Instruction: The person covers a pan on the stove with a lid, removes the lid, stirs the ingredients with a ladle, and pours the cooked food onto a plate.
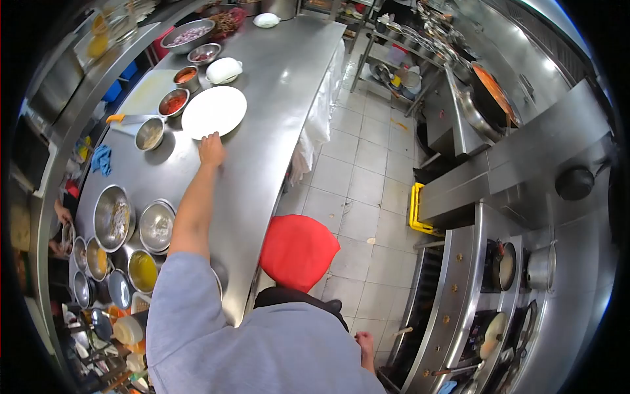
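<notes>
White oval plate [215, 108] on steel table [275, 98], between its long edges, toward the far end; left hand [211, 150] at near rim, thumb hidden, can't tell if pinching; right hand [365, 340] curled, contents unclear. Probably stiff, slick, breakable: rim the best hold. Tabletop shiny, tiled floor [374, 164] along one edge, stove [453, 282] beyond.

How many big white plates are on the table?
1: the white plate, beside a bowl of red food, left hand at its near edge. Others could be hidden underneath.
</notes>
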### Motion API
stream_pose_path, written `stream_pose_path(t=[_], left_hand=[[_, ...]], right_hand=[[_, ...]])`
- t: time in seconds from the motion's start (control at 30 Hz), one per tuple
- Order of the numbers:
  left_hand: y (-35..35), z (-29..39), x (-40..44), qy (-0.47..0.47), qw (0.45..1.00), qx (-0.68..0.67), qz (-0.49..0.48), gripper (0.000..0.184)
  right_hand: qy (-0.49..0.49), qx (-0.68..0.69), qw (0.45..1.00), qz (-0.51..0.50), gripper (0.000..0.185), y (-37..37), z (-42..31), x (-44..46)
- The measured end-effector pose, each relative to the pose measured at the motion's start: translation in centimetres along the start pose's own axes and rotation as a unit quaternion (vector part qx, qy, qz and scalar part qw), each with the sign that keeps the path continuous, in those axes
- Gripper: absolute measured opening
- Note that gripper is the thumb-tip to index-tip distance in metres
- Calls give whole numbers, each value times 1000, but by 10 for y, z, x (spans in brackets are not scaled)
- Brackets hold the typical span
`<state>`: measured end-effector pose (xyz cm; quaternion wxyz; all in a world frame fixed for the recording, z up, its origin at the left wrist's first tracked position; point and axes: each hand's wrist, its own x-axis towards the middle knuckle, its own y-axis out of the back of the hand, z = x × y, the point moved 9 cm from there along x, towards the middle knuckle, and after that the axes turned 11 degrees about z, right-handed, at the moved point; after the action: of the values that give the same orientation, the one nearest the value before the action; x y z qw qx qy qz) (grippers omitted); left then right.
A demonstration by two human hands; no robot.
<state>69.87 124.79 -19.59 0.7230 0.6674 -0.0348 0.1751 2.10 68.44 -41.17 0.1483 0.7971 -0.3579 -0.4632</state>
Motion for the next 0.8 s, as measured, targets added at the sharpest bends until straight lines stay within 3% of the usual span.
stream_pose_path(t=[0.07, 0.1, 0.13, 0.3, 0.47, 0.53, 0.57, 0.6, 0.63, 0.8], left_hand=[[-2, 7, 7, -12, 1000, 25, 4, 30], [0, 8, 8, -19, 998, 54, 10, 24], [7, 13, 7, -30, 997, 62, 38, 16], [-1, 13, -1, -113, 989, 85, 51, 12], [15, 0, -23, -169, 981, 83, 52, 9], [31, -2, -34, -193, 979, 12, 60, 7], [42, -4, -42, -188, 980, 17, 59, 7], [57, 1, -57, -210, 977, -9, 45, 6], [71, 5, -74, -232, 972, -35, 31, 5], [109, 21, -189, -331, 938, -97, -30, 9]], right_hand=[[133, 30, 990, -16, 10, 5, 40, -12], [153, 33, 988, -15, 10, 7, 66, -13], [133, 19, 991, -8, 10, 3, 94, -10], [111, -19, 994, -16, 10, -22, 157, 17], [181, -16, 983, -34, 10, -33, 174, 56], [212, -6, 976, -45, 10, -30, 178, 79], [222, -7, 974, -51, 10, -27, 169, 84], [128, 9, 989, -69, 10, -19, 117, 68], [33, 24, 996, -79, 10, -11, 16, 17], [26, 11, 998, -49, 9, -12, -50, 61]])
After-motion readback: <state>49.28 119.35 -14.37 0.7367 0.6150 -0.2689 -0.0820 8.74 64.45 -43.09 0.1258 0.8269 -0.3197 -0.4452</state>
